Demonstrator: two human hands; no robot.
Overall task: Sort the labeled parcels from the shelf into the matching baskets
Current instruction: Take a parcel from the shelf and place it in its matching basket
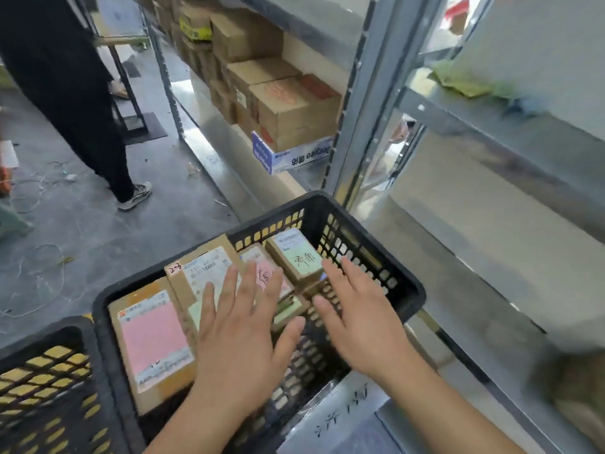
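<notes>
A black plastic basket (406, 290) sits in front of me with several labeled cardboard parcels inside. A large parcel with a pink label (154, 342) lies at its left. A parcel with a white label (199, 267) lies behind it, and a small parcel with a green label (299, 253) is at the far right. My left hand (239, 329) hovers flat over the parcels with its fingers spread. My right hand (357, 316) is beside it, fingers straight, over the basket's right side. Neither hand holds anything.
A second black basket (42, 371) stands at the lower left. A metal shelf (491, 132) runs along the right, with brown cartons (294, 109) stacked farther back. A person in black (72, 93) stands on the grey floor at the upper left. A handwritten paper label (343, 417) lies below the basket.
</notes>
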